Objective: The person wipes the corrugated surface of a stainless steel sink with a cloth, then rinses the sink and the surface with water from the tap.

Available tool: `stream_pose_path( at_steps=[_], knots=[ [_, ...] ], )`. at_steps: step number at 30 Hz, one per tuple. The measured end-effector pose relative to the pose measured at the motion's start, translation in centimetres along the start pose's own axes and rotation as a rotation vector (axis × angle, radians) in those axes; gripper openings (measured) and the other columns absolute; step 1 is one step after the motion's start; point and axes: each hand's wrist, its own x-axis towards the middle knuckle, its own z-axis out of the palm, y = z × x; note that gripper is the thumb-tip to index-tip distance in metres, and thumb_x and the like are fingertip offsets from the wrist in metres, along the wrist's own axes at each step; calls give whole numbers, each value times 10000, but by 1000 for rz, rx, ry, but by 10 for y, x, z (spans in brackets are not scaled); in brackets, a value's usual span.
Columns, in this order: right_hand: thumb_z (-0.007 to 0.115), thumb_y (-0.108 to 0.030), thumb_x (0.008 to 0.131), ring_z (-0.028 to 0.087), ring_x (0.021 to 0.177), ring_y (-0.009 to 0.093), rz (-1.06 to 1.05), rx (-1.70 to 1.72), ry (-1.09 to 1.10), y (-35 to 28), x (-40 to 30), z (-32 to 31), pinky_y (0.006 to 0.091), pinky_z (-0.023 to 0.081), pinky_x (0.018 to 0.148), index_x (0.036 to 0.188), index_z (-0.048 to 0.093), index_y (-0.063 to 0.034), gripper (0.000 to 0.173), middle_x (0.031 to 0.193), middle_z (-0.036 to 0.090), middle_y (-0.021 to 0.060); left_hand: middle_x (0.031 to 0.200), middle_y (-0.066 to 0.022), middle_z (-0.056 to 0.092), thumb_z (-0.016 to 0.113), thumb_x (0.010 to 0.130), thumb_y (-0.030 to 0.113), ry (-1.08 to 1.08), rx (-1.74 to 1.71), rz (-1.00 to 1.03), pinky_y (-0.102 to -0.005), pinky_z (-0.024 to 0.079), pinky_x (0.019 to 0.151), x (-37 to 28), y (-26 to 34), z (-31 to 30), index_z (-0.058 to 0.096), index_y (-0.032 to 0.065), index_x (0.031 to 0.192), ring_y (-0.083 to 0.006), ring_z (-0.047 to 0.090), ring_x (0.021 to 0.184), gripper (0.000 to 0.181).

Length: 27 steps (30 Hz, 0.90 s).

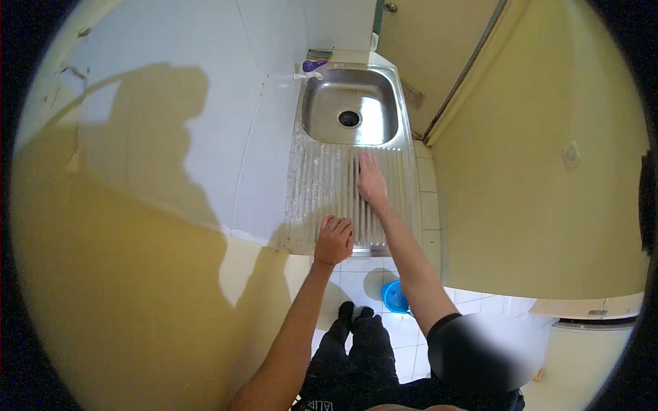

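A stainless steel sink with a ribbed drainboard lies before me. My right hand rests flat on the ribs just short of the basin, its fingers extended towards the basin and nothing seen in it. Nearer to me, my left hand is at the drainboard's front part with its fingers curled; whether something small is under them cannot be seen. A dark drain opening sits in the basin. At the basin's far left corner are a white tap, a purple object and a sponge.
A pale wall runs close along the left. A door stands beyond the sink at the right, beside a yellowish panel. A blue plastic bucket is on the tiled floor, near my feet.
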Motion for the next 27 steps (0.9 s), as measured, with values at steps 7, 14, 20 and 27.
stream_pose_path(
  at_steps=[7,14,20,27],
  knots=[
    [467,-30,911,295,1516,367,-68,-70,-17,-9,-70,-1,447,194,1280,1528,325,72,641,1595,354,255,1132,-116,684,644,772,104,38,-54,21,-516,395,1101,1,1,3,694,25,1033,-295,621,1093,278],
    [489,-70,934,294,1522,348,-59,-97,23,-28,-111,-6,453,192,1279,1524,329,71,627,1590,366,246,1121,-110,679,603,808,134,22,10,19,-495,391,1103,4,2,0,691,21,1037,-271,614,1084,270],
    [512,-63,934,296,1518,363,-13,-11,20,-39,-134,-12,472,187,1275,1518,324,87,631,1571,391,250,1117,-106,669,602,804,130,11,15,13,-493,391,1111,2,4,0,693,20,1036,-270,608,1096,273],
    [513,-76,937,286,1520,366,-28,-80,31,-25,-131,-5,465,186,1277,1525,322,73,636,1580,373,253,1091,-105,659,593,811,134,25,-8,27,-489,391,1110,5,8,3,678,18,1026,-272,605,1084,258]
  ],
)
